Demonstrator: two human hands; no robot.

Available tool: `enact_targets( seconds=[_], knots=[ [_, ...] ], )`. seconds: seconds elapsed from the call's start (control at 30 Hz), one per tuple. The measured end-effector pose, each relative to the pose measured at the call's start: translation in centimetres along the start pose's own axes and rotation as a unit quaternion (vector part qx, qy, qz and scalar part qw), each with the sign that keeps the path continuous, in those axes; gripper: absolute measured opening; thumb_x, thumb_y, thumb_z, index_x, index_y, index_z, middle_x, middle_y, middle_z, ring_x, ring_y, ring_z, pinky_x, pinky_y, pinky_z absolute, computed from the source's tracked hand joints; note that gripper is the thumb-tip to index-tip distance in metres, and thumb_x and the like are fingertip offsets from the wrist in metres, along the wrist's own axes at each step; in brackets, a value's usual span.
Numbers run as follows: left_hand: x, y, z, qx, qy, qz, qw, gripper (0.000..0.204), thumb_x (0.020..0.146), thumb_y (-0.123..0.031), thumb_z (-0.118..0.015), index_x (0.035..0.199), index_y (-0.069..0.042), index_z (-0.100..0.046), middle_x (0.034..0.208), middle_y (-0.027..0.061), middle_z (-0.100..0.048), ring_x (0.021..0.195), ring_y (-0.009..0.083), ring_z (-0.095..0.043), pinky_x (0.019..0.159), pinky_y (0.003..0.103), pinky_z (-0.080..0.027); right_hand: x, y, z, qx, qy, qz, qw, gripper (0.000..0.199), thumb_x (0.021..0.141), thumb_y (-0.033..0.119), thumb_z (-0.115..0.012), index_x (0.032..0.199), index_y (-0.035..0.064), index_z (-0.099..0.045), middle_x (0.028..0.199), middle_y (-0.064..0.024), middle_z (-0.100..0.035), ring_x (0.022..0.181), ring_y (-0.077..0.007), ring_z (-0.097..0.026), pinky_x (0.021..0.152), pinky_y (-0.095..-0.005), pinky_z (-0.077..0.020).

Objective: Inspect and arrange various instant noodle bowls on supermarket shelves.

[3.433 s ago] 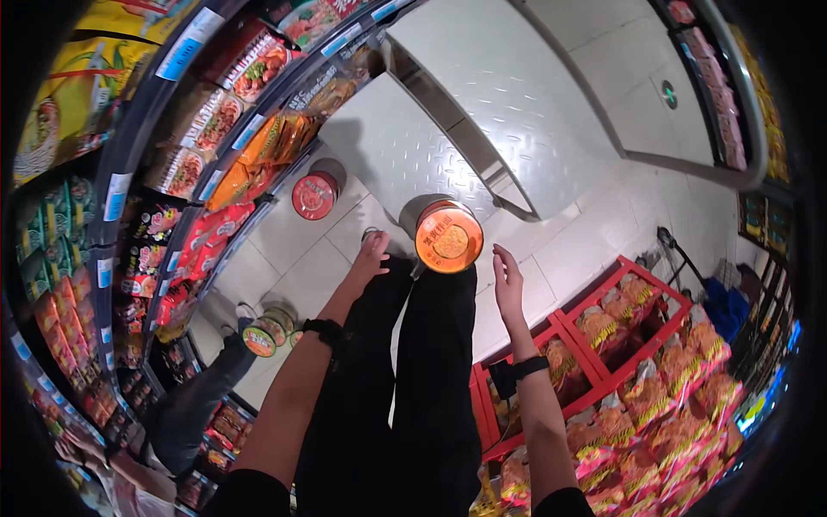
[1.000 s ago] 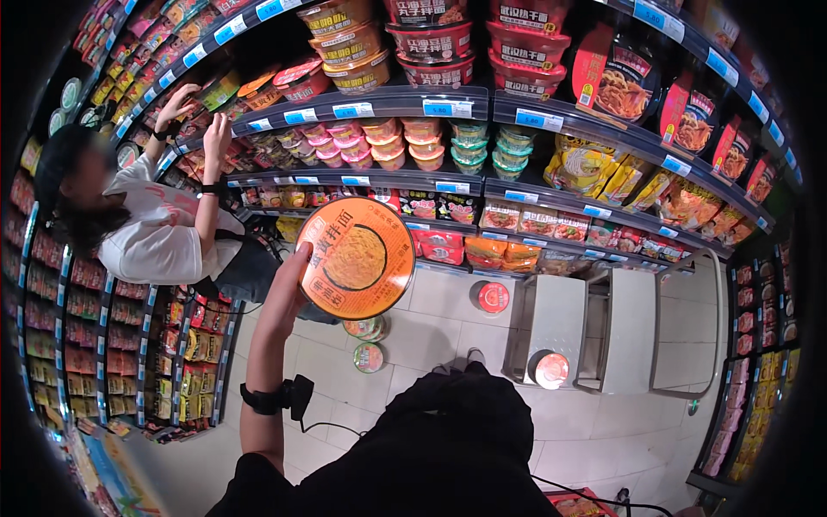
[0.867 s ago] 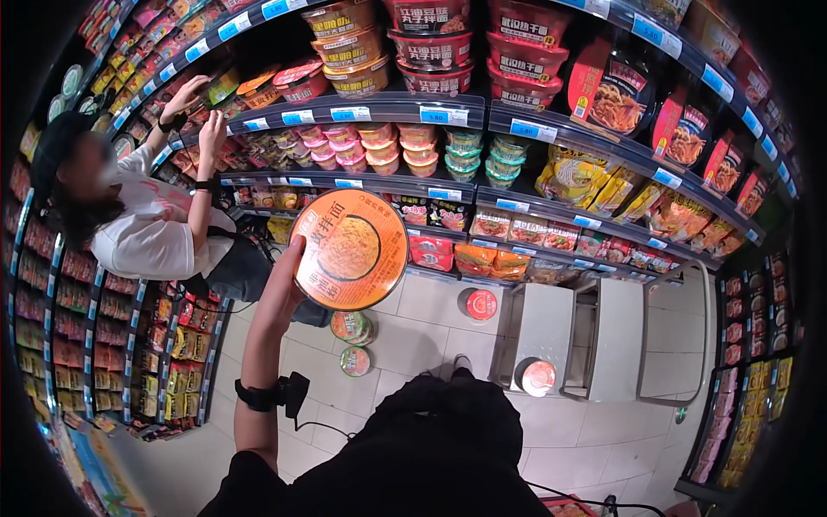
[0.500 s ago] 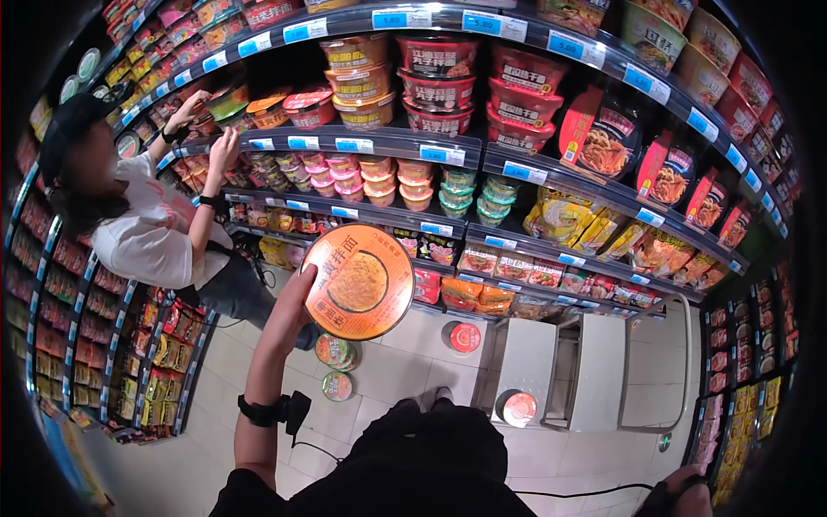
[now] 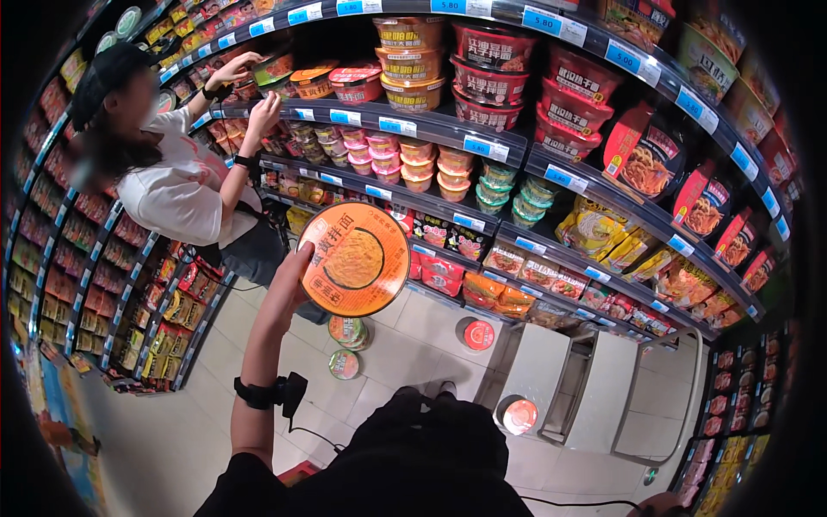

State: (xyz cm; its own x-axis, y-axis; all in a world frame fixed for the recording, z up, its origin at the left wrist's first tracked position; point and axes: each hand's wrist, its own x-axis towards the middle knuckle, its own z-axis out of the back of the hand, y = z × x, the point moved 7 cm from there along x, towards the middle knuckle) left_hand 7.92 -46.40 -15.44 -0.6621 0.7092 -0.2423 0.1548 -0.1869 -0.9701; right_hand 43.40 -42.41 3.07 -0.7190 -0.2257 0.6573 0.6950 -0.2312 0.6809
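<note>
My left hand (image 5: 291, 274) is closed on the left rim of an orange noodle bowl (image 5: 356, 261). Its round printed lid faces me, and the bowl is held up in front of the shelves. A black strap with a small device (image 5: 271, 394) sits on my left forearm. Only a dim sliver of skin, perhaps my right arm (image 5: 659, 505), shows at the lower right edge; the right hand itself cannot be seen. Stacked yellow noodle bowls (image 5: 410, 65) and red noodle bowls (image 5: 489, 77) stand on the shelf beyond.
At the left, a person in a white shirt (image 5: 185, 185) reaches to the shelf, hands at a green bowl (image 5: 274, 72). A grey step stool (image 5: 536, 366) stands on the floor at right, with a red-lidded bowl (image 5: 519, 416) on it. More bowls (image 5: 343, 364) are on the floor.
My view has turned slightly left, so shelves and stool appear shifted right. The orange bowl stays in my left hand, a little higher in the picture. The right arm shows less.
</note>
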Motion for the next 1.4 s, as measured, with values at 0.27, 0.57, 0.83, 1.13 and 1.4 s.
enact_targets(
  seconds=[0.27,0.57,0.83,1.13,1.4],
  knots=[
    [0.2,0.6,0.3,0.026,-0.017,0.02,0.999,0.051,0.087,-0.049,-0.042,0.116,-0.008,-0.044,0.107,0.0031,-0.055,0.092,0.0106,-0.057,0.077,0.029,-0.047,-0.6,-0.2,1.1,0.002,0.009,-0.002,1.0,0.017,0.084,0.008,-0.035,0.072,0.0073,-0.046,0.07,-0.0157,-0.052,0.065,-0.0285,-0.057,0.058,-0.0417,-0.0487],
    [-0.1,0.5,0.8,0.033,-0.023,0.03,0.999,0.053,0.087,-0.048,-0.042,0.123,-0.01,-0.04,0.109,0.0026,-0.055,0.093,0.0096,-0.057,0.076,0.028,-0.048,-0.8,-0.6,1.9,0.007,0.019,0.002,1.0,0.016,0.084,0.01,-0.036,0.074,0.0069,-0.047,0.072,-0.0161,-0.053,0.067,-0.0283,-0.057,0.059,-0.041,-0.0486],
    [-0.2,0.3,1.2,0.02,-0.042,0.025,0.999,0.052,0.087,-0.048,-0.042,0.123,-0.01,-0.041,0.107,0.002,-0.055,0.093,0.0093,-0.057,0.077,0.028,-0.047,-0.5,-0.9,1.8,0.011,0.03,0.002,0.999,0.016,0.084,0.011,-0.037,0.075,0.0066,-0.049,0.074,-0.0165,-0.053,0.069,-0.0282,-0.057,0.06,-0.0404,-0.0485],
    [0.2,0.3,0.4,0.01,-0.029,0.027,0.999,0.05,0.087,-0.048,-0.043,0.12,-0.009,-0.043,0.106,0.002,-0.056,0.092,0.0089,-0.057,0.077,0.027,-0.047,-0.3,-0.7,2.0,0.001,0.033,0.001,0.999,0.016,0.085,0.013,-0.038,0.077,0.0062,-0.051,0.077,-0.017,-0.054,0.071,-0.028,-0.057,0.061,-0.0397,-0.0484],
    [0.9,0.5,-0.3,0.007,-0.015,0.026,1.0,0.051,0.087,-0.049,-0.044,0.118,-0.008,-0.044,0.106,0.0019,-0.055,0.092,0.0079,-0.056,0.076,0.027,-0.046,-0.3,-0.3,1.8,-0.004,0.038,0.001,0.999,0.017,0.085,0.014,-0.039,0.079,0.0058,-0.052,0.079,-0.0174,-0.055,0.072,-0.0278,-0.057,0.062,-0.0392,-0.0483]
  ],
)
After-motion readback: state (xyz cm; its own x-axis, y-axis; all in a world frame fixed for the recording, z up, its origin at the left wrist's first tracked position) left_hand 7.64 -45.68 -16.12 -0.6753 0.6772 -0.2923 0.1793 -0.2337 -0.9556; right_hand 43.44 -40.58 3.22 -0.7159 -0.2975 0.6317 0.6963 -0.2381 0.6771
